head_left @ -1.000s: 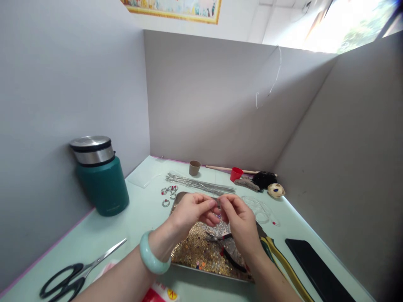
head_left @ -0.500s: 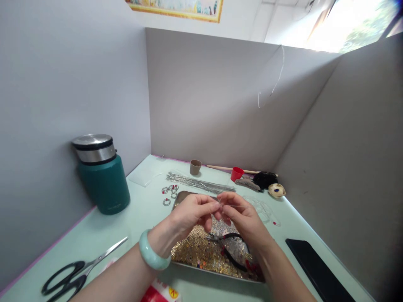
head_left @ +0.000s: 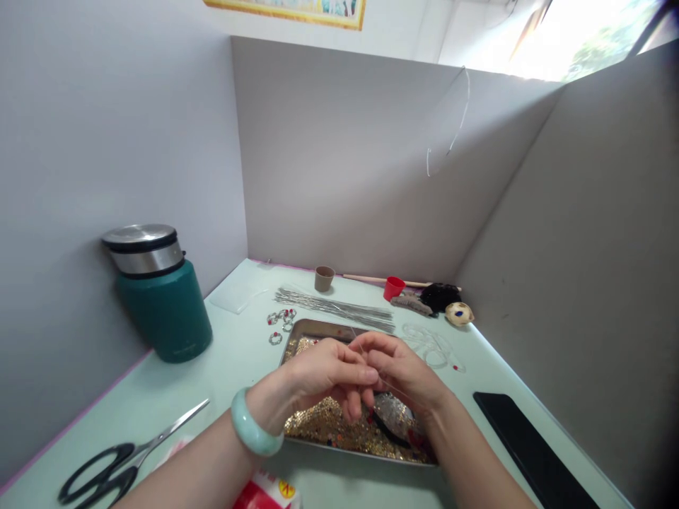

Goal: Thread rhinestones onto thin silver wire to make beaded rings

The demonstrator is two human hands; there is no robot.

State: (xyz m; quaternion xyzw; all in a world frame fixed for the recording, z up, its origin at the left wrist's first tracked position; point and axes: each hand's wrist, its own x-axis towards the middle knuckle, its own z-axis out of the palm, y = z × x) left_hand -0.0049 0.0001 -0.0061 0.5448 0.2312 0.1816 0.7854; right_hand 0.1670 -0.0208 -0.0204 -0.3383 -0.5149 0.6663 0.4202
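Note:
My left hand (head_left: pixel 326 373) and my right hand (head_left: pixel 400 371) meet fingertip to fingertip over a metal tray (head_left: pixel 323 327) filled with gold and silver sequins (head_left: pixel 329 423). Both hands have their fingers curled in a pinch. A thin wire (head_left: pixel 354 332) rises from between them. What else the fingertips hold is too small to make out. A pale green bangle (head_left: pixel 249 428) sits on my left wrist. Black-handled pliers (head_left: pixel 390 428) lie in the tray, partly hidden under my right hand.
A teal flask (head_left: pixel 159 297) stands at the left wall. Scissors (head_left: pixel 122 459) lie at the near left. Behind the tray lie a wire bundle (head_left: pixel 334 307), small beaded rings (head_left: pixel 281 322), a brown cup (head_left: pixel 323 278) and a red cup (head_left: pixel 393 287). A black phone (head_left: pixel 530 452) lies at the right.
Both hands have dropped lower, closer to the sequins, and stay pinched together. The view has tilted slightly down and to the right.

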